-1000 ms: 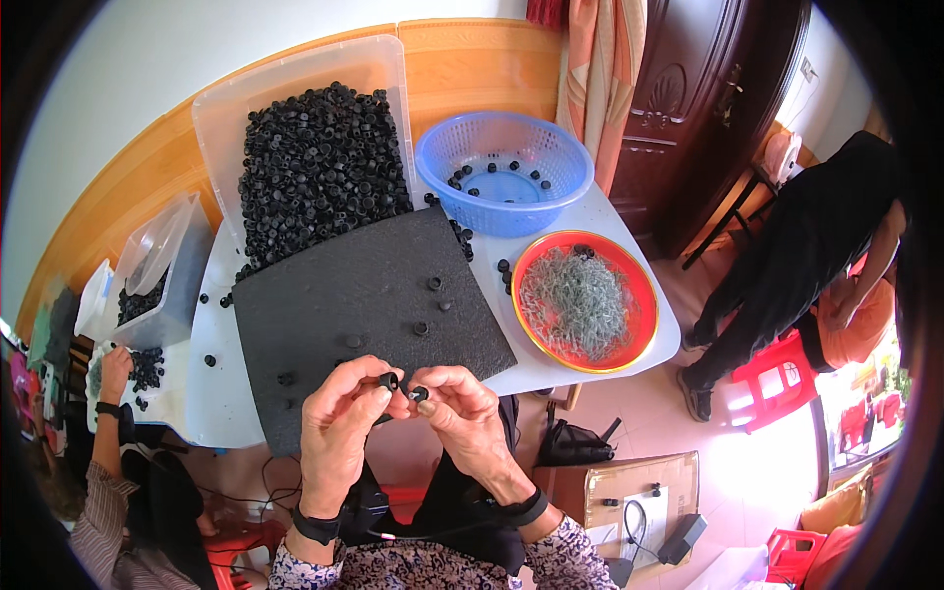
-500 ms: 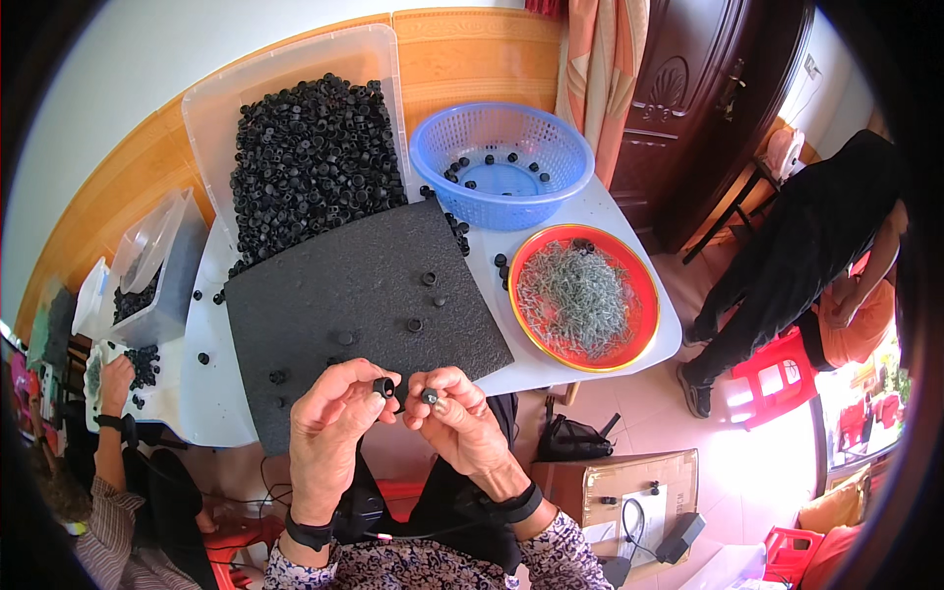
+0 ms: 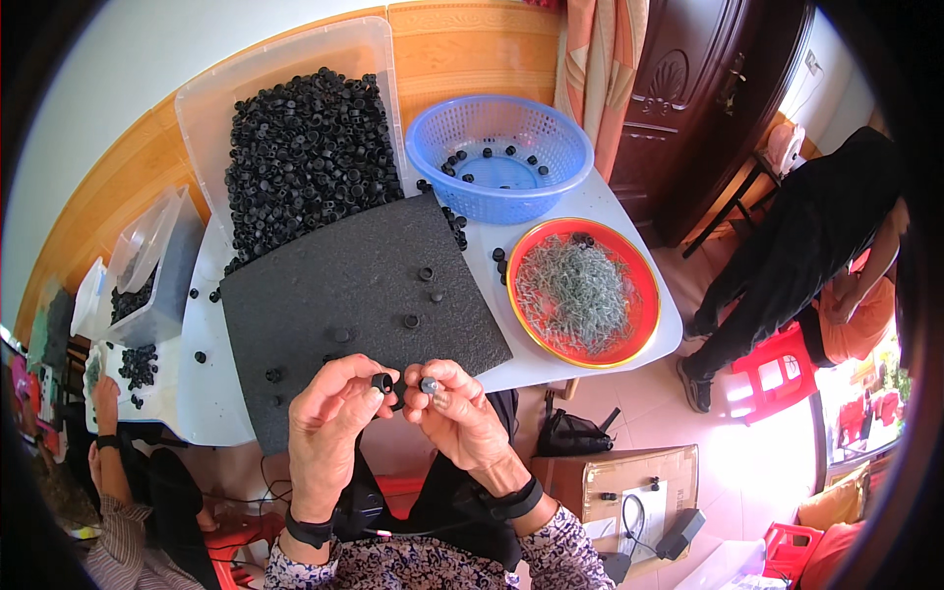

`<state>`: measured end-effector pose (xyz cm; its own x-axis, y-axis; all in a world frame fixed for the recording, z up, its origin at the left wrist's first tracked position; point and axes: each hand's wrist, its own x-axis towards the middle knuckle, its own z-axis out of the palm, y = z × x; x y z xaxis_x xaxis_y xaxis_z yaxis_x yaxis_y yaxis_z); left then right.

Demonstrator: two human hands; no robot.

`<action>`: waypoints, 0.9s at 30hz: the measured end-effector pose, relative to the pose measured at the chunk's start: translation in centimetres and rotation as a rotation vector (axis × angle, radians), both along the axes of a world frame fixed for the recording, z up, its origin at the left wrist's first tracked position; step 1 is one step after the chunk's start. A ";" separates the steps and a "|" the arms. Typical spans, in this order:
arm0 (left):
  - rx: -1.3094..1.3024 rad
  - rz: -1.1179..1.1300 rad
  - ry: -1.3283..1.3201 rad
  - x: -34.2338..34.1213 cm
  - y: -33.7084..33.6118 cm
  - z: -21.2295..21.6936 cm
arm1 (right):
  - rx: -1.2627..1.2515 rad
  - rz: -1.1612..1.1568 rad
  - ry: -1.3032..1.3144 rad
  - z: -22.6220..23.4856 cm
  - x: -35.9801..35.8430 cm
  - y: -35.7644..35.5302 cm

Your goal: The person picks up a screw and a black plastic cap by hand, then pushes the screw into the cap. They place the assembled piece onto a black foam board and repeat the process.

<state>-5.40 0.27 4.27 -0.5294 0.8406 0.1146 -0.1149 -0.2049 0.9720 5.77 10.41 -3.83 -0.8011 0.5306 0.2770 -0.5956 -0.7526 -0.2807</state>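
Observation:
Between the thumb and fingers of my left hand is a hollow black plastic cap, its open end facing right. My right hand pinches a smaller black plug with a pale, shiny middle. The two pieces are close together but apart, above the near edge of a dark grey mat. Several loose black caps lie on the mat, among them one cap just beyond my hands.
A clear bin heaped with black parts stands behind the mat. Right of it are a blue basket and a red tray holding thin silvery pieces. A co-worker's hand is at far left, near a smaller bin. A cardboard box sits below right.
My hands keep their grip and have barely moved, with the right piece turned slightly. The table has shifted a little up and left in view. The co-worker's hand at far left has moved.

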 end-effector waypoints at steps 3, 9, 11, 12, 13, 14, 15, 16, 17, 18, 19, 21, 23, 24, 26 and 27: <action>0.021 -0.005 -0.003 -0.2 0.0 -0.3 | 0.020 -0.010 -0.016 0.1 0.0 0.0; 0.023 -0.009 -0.008 -0.2 0.1 -0.4 | 0.030 -0.052 -0.068 0.0 -0.2 -0.2; 0.027 -0.020 -0.063 -0.2 0.2 -0.3 | 0.042 -0.087 -0.100 0.0 -0.2 -0.3; 0.027 -0.021 -0.063 -0.2 0.2 -0.4 | 0.042 -0.088 -0.100 -0.1 -0.2 -0.3; 0.033 -0.035 -0.080 -0.3 0.2 -0.5 | 0.052 -0.090 -0.098 -0.1 -0.3 -0.2; 0.038 -0.049 -0.097 -0.3 0.2 -0.6 | 0.062 -0.092 -0.097 -0.2 -0.3 -0.2; 0.039 -0.049 -0.097 -0.4 0.3 -0.8 | 0.062 -0.092 -0.097 -0.3 -0.4 -0.1; 0.037 -0.050 -0.103 -0.4 0.4 -0.9 | 0.064 -0.102 -0.104 -0.3 -0.4 -0.2; 0.035 -0.051 -0.110 -0.5 0.4 -1.0 | 0.065 -0.113 -0.112 -0.4 -0.4 -0.2; 0.034 -0.051 -0.110 -0.5 0.5 -1.1 | 0.065 -0.113 -0.112 -0.4 -0.5 -0.2; 0.037 -0.052 -0.104 -0.6 0.4 -1.1 | 0.081 -0.128 -0.129 -0.4 -0.5 -0.3; 0.041 -0.054 -0.097 -0.6 0.3 -1.0 | 0.099 -0.144 -0.145 -0.3 -0.5 -0.4; 0.038 -0.056 -0.081 -0.6 0.4 -1.2 | 0.129 -0.138 -0.146 -0.2 -0.4 -0.4; 0.037 -0.056 -0.082 -0.6 0.3 -1.2 | 0.128 -0.139 -0.147 0.0 -0.4 -0.4; 0.039 -0.066 -0.055 -0.6 0.3 -1.1 | 0.093 -0.111 -0.091 0.4 -0.5 -0.4; 0.038 -0.067 -0.055 -0.5 0.3 -1.1 | 0.092 -0.112 -0.091 0.3 -0.5 -0.4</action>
